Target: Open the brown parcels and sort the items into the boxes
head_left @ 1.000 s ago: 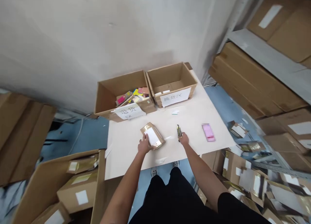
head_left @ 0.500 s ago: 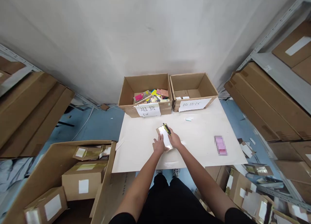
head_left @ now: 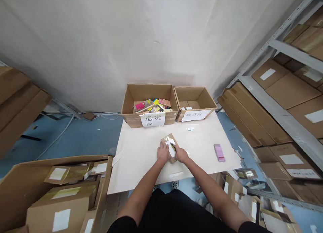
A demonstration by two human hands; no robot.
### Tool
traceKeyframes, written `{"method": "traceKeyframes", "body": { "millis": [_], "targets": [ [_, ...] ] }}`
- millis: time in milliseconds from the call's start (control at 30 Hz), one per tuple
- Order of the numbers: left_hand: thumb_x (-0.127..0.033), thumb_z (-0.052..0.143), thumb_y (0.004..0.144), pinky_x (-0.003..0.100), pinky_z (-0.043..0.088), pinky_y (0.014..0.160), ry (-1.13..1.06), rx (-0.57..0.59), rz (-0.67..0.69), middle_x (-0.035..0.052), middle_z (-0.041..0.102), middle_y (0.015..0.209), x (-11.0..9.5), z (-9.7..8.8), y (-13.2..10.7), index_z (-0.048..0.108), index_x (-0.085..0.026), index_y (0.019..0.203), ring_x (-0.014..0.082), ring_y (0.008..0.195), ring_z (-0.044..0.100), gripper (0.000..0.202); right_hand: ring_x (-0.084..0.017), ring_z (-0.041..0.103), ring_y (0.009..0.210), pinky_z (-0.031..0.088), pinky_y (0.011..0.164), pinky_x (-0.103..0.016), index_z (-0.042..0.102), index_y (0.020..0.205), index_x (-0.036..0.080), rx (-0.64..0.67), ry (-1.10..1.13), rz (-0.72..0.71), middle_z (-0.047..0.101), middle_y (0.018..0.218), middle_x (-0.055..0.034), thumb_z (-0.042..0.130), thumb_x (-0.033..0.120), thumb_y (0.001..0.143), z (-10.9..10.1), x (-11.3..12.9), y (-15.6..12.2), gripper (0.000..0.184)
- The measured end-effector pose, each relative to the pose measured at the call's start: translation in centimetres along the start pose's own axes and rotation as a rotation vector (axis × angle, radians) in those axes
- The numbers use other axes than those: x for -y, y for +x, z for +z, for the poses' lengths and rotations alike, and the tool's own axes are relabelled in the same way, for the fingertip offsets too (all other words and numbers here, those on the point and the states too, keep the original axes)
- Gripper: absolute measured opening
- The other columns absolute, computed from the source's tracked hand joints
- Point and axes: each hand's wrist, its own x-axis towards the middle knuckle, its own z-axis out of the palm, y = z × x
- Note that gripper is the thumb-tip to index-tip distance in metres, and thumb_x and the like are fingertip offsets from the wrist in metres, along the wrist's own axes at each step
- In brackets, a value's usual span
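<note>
One slip of the cutter (head_left: 173,146) in the right hand (head_left: 181,155), its fingers curled round it, could nick the left hand (head_left: 163,153), whose fingers, openness unclear, touch the parcel (head_left: 171,153) mid-desk (head_left: 138,155).

Pale grey wall (head_left: 101,41) is looming over blue floor (head_left: 85,135)
White table (head_left: 137,152) is sitting near it, grey metal shelving (head_left: 277,108) is running down the right, and the wall's kinda looking brighter up top.
</note>
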Motion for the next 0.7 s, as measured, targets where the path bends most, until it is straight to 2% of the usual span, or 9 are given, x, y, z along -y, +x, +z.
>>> {"method": "traceKeyframes", "body": {
  "millis": [133,300,367,467,533,633,700],
  "targets": [
    [-0.059,0.084,0.068,0.056,0.036,0.114,0.017,-0.008,0.022,0.0218,0.043,0.159,0.1,-0.3,0.1,0.046,-0.024,0.156,0.0466,0.158,0.012,0.102,-0.031,0.074,0.096,0.049,0.076,-0.034,0.052,0.151,0.028,0.041,-0.072,0.063,0.077,0.107,-0.0129,0.057,0.014,0.088,1.0,-1.9,-5.5,0.064],
    [-0.061,0.083,0.068,0.052,0.038,0.113,0.107,-0.002,0.090,0.0214,0.051,0.151,-1.5,-0.3,0.4,0.049,-0.020,0.153,0.0458,0.158,0.011,0.100,-0.032,0.073,0.095,0.047,0.074,-0.033,0.055,0.144,0.024,0.145,-0.111,0.155,0.076,0.107,-0.0152,0.055,0.011,0.087,1.0,-4.2,-11.8,0.059],
    [-0.061,0.082,0.069,0.051,0.039,0.113,0.134,-0.011,0.103,0.0242,0.053,0.148,-2.2,0.1,0.5,0.052,-0.015,0.151,0.0468,0.158,0.010,0.098,-0.031,0.073,0.096,0.047,0.076,-0.033,0.054,0.143,0.024,0.092,-0.051,0.213,0.076,0.107,-0.0146,0.054,0.014,0.089,0.9,-5.2,-13.4,0.055],
    [-0.059,0.080,0.074,0.051,0.036,0.116,0.148,-0.049,0.159,0.0268,0.049,0.153,-2.6,0.8,0.8,0.053,-0.010,0.150,0.0459,0.158,0.012,0.095,-0.027,0.073,0.092,0.048,0.077,-0.032,0.047,0.149,0.024,-0.122,0.215,0.313,0.076,0.103,-0.0112,0.051,0.026,0.097,1.7,-6.7,-14.9,0.052],
    [-0.055,0.076,0.080,0.050,0.031,0.122,0.143,-0.065,0.296,0.0213,0.039,0.164,-2.3,1.2,1.3,0.048,-0.014,0.155,0.0412,0.160,0.012,0.090,-0.024,0.072,0.077,0.050,0.070,-0.030,0.043,0.151,0.023,-0.236,0.517,0.383,0.076,0.093,-0.0072,0.048,0.040,0.100,2.9,-7.4,-15.0,0.054],
    [-0.053,0.073,0.084,0.050,0.025,0.126,0.154,0.047,0.537,0.0081,0.022,0.175,-1.7,1.6,2.3,0.038,-0.028,0.161,0.0355,0.162,0.011,0.089,-0.018,0.063,0.051,0.047,0.052,-0.028,0.045,0.144,0.020,-0.381,1.019,0.466,0.073,0.080,-0.0022,0.052,0.058,0.095,4.7,-7.7,-13.9,0.063],
    [-0.055,0.075,0.082,0.053,0.025,0.126,0.180,0.134,0.569,0.0051,0.018,0.176,-1.9,1.8,2.9,0.035,-0.033,0.163,0.0355,0.162,0.011,0.093,-0.016,0.064,0.051,0.047,0.050,-0.026,0.051,0.129,0.021,-0.452,1.279,0.488,0.074,0.084,-0.0028,0.062,0.059,0.087,5.2,-7.5,-12.4,0.058]
  ]
}}
